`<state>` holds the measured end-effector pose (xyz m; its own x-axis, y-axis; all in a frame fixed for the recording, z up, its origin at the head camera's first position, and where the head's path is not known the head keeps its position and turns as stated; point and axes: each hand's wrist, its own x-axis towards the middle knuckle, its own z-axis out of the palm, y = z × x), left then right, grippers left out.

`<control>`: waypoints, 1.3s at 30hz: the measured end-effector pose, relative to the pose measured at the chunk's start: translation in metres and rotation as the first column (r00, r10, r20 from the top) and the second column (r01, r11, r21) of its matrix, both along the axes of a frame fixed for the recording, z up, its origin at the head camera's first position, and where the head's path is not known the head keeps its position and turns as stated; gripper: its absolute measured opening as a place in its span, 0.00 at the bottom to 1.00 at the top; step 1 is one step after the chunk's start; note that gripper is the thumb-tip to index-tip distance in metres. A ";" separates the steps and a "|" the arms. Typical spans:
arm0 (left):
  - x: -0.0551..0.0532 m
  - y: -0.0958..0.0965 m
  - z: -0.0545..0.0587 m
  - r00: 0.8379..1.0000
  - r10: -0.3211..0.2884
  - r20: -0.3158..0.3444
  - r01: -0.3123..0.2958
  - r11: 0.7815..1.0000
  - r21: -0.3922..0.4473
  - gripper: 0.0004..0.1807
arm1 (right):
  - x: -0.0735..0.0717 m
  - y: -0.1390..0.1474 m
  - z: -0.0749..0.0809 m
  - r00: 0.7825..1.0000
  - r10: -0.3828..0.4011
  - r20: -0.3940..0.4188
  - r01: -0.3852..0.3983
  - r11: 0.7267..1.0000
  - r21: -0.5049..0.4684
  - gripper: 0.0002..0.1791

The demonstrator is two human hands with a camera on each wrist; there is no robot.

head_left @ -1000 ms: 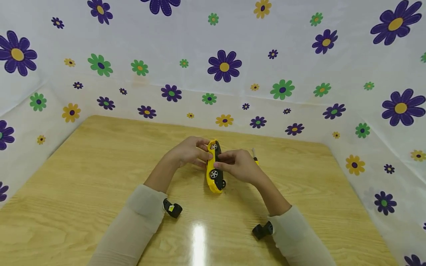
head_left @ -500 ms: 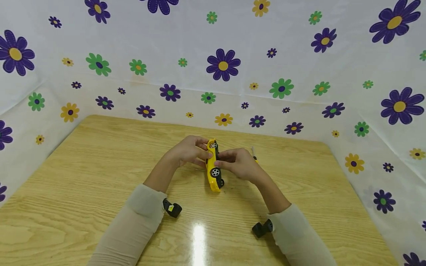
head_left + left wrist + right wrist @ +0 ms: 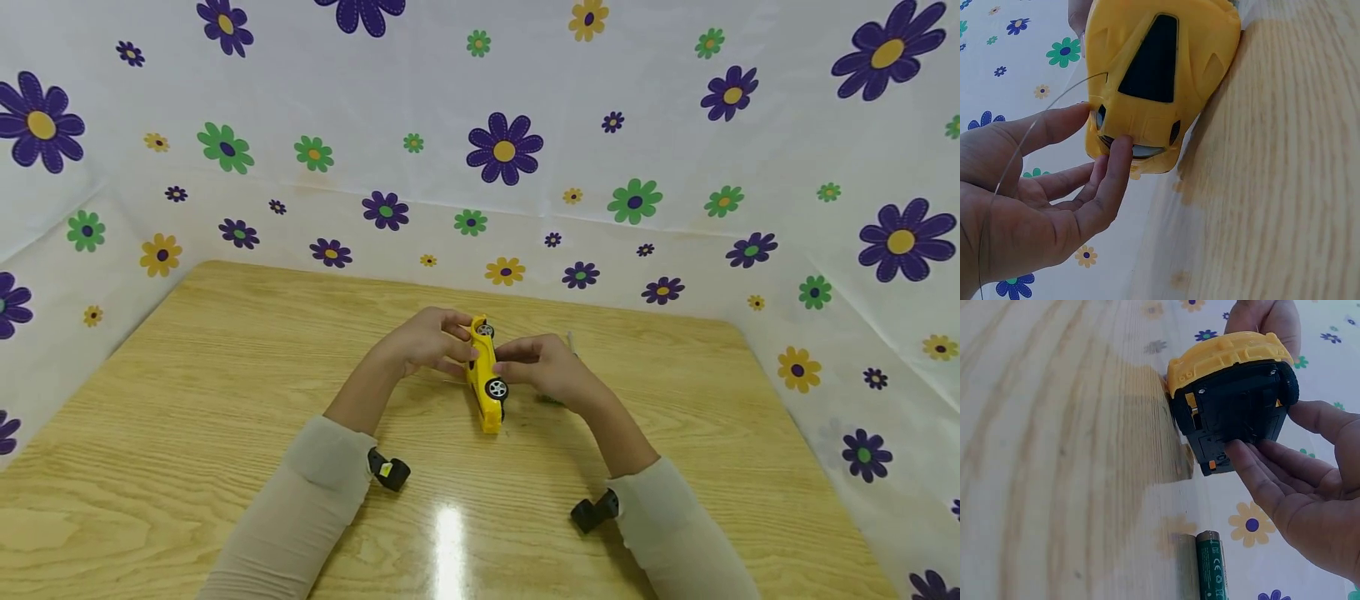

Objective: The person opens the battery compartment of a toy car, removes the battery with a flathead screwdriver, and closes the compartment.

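A yellow toy car [image 3: 483,375] stands on its side at the middle of the table, held between both hands. My left hand [image 3: 429,344] grips its front end; in the left wrist view the thumb lies at one headlight and a fingertip on the front bumper [image 3: 1147,151]. A thin wire [image 3: 1035,125] runs from the car's body across that view. My right hand [image 3: 546,368] holds the other side, thumb by a wheel [image 3: 1289,383] and fingertips against the black underside [image 3: 1229,406], partly hiding it.
A green battery [image 3: 1211,565] lies on the wooden table [image 3: 225,375] below the right hand. Behind that hand the thin shaft of a tool [image 3: 571,340] shows, its handle hidden. A flower-printed white sheet [image 3: 420,100] stands around the table's back and sides.
The car has turned in the hands: more yellow bodywork faces the head camera and less black underside. The green battery now peeks out under the right hand, and the tool's yellow handle is covered.
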<state>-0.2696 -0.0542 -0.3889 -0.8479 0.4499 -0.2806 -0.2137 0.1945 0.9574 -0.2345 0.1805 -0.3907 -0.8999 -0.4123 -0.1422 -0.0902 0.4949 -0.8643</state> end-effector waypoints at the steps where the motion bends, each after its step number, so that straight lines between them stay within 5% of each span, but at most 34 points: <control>1: 0.000 0.000 0.000 1.000 -0.003 0.000 0.003 1.000 -0.003 0.39 | -0.001 0.001 -0.001 1.000 0.000 0.011 0.000 1.000 -0.004 0.24; 16: 0.002 0.003 0.000 1.000 -0.011 0.016 0.012 0.998 -0.063 0.40 | -0.003 0.006 0.011 0.991 -0.006 0.132 0.011 0.999 -0.039 0.23; 23: 0.005 0.004 0.001 0.998 -0.005 0.058 0.010 0.996 -0.090 0.34 | -0.002 -0.001 0.025 0.995 -0.032 0.097 0.031 0.999 0.020 0.21; 39: 0.012 0.011 -0.004 0.992 0.098 0.081 -0.096 0.995 -0.038 0.19 | -0.007 0.001 0.023 0.980 -0.063 0.189 0.069 0.997 -0.027 0.21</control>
